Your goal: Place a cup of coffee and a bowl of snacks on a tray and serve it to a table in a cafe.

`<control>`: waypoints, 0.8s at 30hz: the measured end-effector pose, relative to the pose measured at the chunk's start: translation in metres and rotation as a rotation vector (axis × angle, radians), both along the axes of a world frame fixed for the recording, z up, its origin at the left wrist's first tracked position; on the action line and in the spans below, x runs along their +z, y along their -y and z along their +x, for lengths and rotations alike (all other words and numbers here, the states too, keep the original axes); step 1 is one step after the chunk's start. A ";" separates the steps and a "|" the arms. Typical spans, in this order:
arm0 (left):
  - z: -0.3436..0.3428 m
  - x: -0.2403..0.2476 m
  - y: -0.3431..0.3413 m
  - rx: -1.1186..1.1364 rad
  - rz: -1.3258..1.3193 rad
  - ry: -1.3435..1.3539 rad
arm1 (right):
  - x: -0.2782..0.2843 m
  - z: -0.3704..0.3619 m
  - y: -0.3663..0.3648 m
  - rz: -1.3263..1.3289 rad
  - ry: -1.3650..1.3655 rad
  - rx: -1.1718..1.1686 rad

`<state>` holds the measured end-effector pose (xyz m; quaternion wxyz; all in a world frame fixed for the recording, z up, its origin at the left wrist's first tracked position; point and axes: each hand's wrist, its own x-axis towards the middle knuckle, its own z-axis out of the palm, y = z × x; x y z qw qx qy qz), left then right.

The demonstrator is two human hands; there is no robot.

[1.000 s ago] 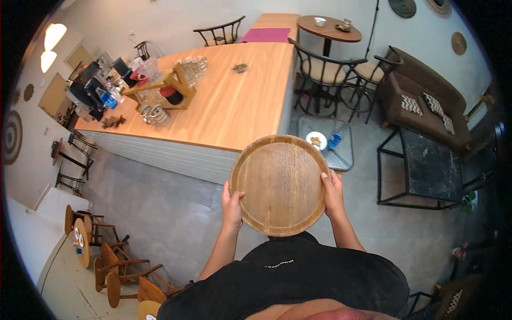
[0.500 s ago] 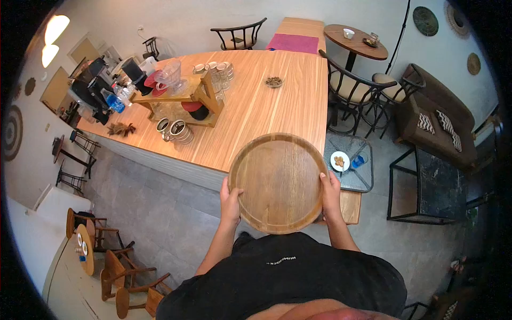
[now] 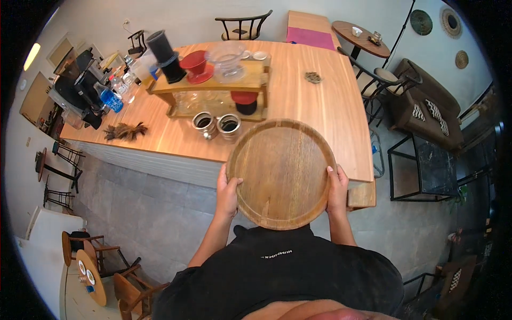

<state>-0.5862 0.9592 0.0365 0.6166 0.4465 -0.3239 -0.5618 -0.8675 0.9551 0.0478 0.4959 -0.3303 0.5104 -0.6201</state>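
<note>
A round wooden tray [image 3: 282, 173] with a raised rim is held level in front of my body, with nothing on it. My left hand [image 3: 228, 194] is closed on its left edge, thumb over the rim. On the opposite edge, my right hand [image 3: 336, 189] grips in the same way. The tray's far side overlaps the near edge of a wood-topped counter [image 3: 320, 117]. Just beyond its upper left stand two mugs, a left mug [image 3: 204, 126] and a right mug [image 3: 229, 127], both with dark insides.
A wooden stand [image 3: 213, 89] carries a red dripper [image 3: 197, 66], a clear dripper [image 3: 226, 60] and a black cylindrical brewer [image 3: 166, 57]. A small dish [image 3: 313, 78] lies farther right on the counter. Dried brown stems [image 3: 125, 131] lie left. A black low table [image 3: 426, 165] stands right.
The counter, stand and mugs now appear larger and closer to the tray. The glass side table at right is mostly hidden behind the counter. Both hands keep hold of the tray.
</note>
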 end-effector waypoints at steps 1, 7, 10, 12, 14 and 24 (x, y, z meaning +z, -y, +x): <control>0.017 0.008 -0.004 -0.002 0.012 -0.003 | 0.006 0.016 -0.002 0.012 -0.003 -0.002; 0.123 0.046 -0.008 0.055 -0.066 0.025 | 0.030 0.123 0.000 -0.071 0.055 0.076; 0.176 0.053 -0.011 0.101 -0.056 0.054 | 0.044 0.175 0.007 -0.068 0.052 0.158; 0.212 0.052 -0.007 0.126 -0.084 0.081 | 0.045 0.208 0.018 -0.091 0.040 0.207; 0.243 0.052 -0.004 0.179 -0.081 0.069 | 0.043 0.245 0.029 -0.115 0.037 0.259; 0.402 0.039 0.035 0.336 -0.043 0.098 | 0.018 0.412 0.099 -0.127 0.190 0.357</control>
